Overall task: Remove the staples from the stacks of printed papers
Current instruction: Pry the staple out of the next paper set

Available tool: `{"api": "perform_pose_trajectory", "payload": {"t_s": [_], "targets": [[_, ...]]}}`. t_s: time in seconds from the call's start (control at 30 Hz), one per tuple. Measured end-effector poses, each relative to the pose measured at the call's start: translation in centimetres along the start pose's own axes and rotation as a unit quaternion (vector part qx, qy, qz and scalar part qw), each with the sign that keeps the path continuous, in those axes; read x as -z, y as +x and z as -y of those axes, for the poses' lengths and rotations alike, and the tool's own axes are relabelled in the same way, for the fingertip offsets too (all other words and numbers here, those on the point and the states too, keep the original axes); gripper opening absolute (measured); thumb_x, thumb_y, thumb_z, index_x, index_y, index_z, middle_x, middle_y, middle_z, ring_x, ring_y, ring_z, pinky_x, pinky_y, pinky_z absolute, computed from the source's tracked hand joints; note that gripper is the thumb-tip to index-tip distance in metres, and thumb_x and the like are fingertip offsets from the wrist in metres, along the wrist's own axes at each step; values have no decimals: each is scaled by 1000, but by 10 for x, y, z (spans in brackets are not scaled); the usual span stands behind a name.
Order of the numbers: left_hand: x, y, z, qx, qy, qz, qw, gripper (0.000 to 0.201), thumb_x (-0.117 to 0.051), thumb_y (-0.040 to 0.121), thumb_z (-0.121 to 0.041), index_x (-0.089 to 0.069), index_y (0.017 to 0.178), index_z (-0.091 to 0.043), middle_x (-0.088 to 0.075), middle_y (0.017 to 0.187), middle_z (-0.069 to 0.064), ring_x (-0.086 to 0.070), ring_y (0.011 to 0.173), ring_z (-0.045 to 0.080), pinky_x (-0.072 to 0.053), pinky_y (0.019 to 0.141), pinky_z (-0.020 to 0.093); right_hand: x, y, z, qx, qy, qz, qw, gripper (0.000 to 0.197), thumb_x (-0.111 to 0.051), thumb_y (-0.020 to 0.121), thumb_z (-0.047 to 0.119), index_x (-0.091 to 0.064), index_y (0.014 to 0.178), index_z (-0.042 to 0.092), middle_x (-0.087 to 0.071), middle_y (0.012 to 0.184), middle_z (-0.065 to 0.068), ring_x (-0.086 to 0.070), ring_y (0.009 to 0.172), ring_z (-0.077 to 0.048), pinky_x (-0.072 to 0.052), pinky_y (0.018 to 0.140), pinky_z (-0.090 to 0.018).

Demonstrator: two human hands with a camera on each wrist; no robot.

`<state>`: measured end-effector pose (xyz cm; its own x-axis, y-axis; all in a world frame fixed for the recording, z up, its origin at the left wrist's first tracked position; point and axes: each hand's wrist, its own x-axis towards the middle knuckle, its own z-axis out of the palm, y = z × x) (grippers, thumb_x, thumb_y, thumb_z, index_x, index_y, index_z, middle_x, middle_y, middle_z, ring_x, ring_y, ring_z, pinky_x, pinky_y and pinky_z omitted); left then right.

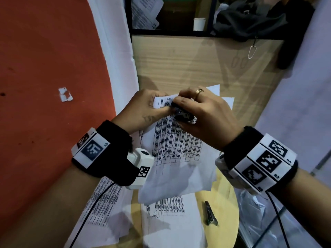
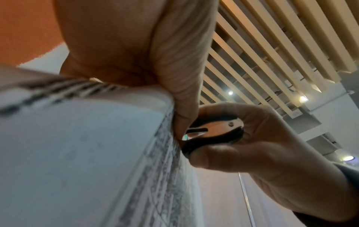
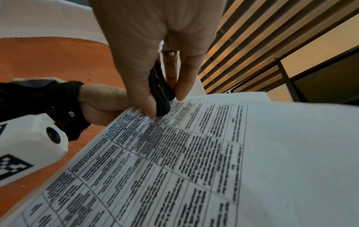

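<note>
- Head view: left hand point(image 1: 143, 108) pinching the top corner of the stapled stack point(image 1: 179, 140), lifted clear of the worktop point(image 1: 223, 203); right hand point(image 1: 202, 115) closed round a black staple remover point(image 1: 182, 115), set right against the left grip. Below the grips, more printed sheets point(image 1: 166, 221) lying flat, and a dark metal tool point(image 1: 211, 213) beside them.
- Left wrist view: left hand point(image 2: 174, 76) with thumb clamped on the paper edge point(image 2: 167, 138); just beyond that grip, staple remover point(image 2: 213, 132) squeezed between thumb and fingers of the right hand point(image 2: 252, 145), metal jaws pointing into the corner. Staple itself hidden.
- Right wrist view: right hand point(image 3: 155, 53) holding the staple remover point(image 3: 161, 92), its tip touching the top sheet point(image 3: 174, 153) next to the left hand point(image 3: 101, 104).
- Handling, as a judgement: thin, floppy, light paper, likely to tear at the staple; best held close beside the staple, as here, so the corner stays taut. Hard, small remover, best squeezed on its ribbed sides.
</note>
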<state>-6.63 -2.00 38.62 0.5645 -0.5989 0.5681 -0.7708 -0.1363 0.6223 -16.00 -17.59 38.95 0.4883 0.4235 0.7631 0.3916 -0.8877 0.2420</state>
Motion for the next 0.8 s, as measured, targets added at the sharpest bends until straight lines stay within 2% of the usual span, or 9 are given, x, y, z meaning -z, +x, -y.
{"api": "perform_pose_trajectory", "payload": {"t_s": [0.07,0.17,0.3,0.37,0.43,0.5,0.57,0.7,0.8], "targets": [[2,-1,-1,3,-19,7,1000,34,-65,72,-42,-60,69,-8,-50,62,-3,-44,62,8,-33,59,29,-2,0,-2,11,-1,4,1000,32,-67,66,15,-68,96,5,-65,95,-13,-61,83,-33,-53,53,-35],[3,-2,-2,14,-33,15,999,25,-68,73,-34,-55,61,-16,-46,60,-5,-41,60,6,-30,56,27,-4,0,-4,20,10,3,1000,29,-68,67,14,-68,95,3,-66,95,-14,-62,82,-34,-53,54,-37],[4,-2,0,20,-56,30,998,35,-69,65,-44,-59,66,-10,-48,65,0,-42,65,11,-32,60,29,-6,-1,-4,37,10,-6,999,24,-68,70,14,-69,91,2,-67,89,-14,-63,76,-33,-52,51,-36],[4,-3,0,21,-70,37,997,32,-69,64,-43,-58,63,-14,-47,64,-1,-42,64,10,-31,59,28,-6,-1,-6,44,17,-11,999,20,-64,75,15,-69,89,2,-66,86,-14,-62,74,-33,-52,51,-36],[4,-2,1,24,-90,48,995,25,-75,70,-31,-59,65,-12,-51,62,-7,-45,61,5,-35,56,22,-7,0,-9,45,24,-17,999,21,-60,78,18,-69,88,2,-66,84,-14,-62,73,-33,-52,53,-37],[3,-1,0,26,-109,52,992,21,-74,78,-10,-59,66,-18,-54,55,-15,-47,56,-4,-37,53,12,-8,1,-11,41,25,-24,999,19,-63,77,16,-69,88,2,-66,85,-14,-62,73,-34,-52,53,-38],[1,-1,1,26,-117,50,992,20,-71,80,-7,-60,69,-21,-57,56,-15,-49,58,-6,-38,54,10,-11,0,-12,34,26,-35,998,17,-67,75,13,-69,87,2,-67,86,-13,-62,73,-34,-53,55,-38],[-4,-2,1,31,-149,18,988,22,-67,81,-2,-60,68,-19,-60,55,-15,-53,57,-6,-41,55,8,-17,-8,-12,-48,94,-77,991,24,-73,69,13,-71,92,4,-68,90,-11,-65,79,-26,-53,67,-31],[-7,-2,3,26,-161,-11,987,19,-71,78,-9,-65,66,-22,-60,62,-11,-55,62,2,-43,59,16,-21,-12,-10,-149,218,-117,957,28,-78,67,12,-72,93,3,-68,90,-8,-62,82,-10,-47,78,-14]]}}
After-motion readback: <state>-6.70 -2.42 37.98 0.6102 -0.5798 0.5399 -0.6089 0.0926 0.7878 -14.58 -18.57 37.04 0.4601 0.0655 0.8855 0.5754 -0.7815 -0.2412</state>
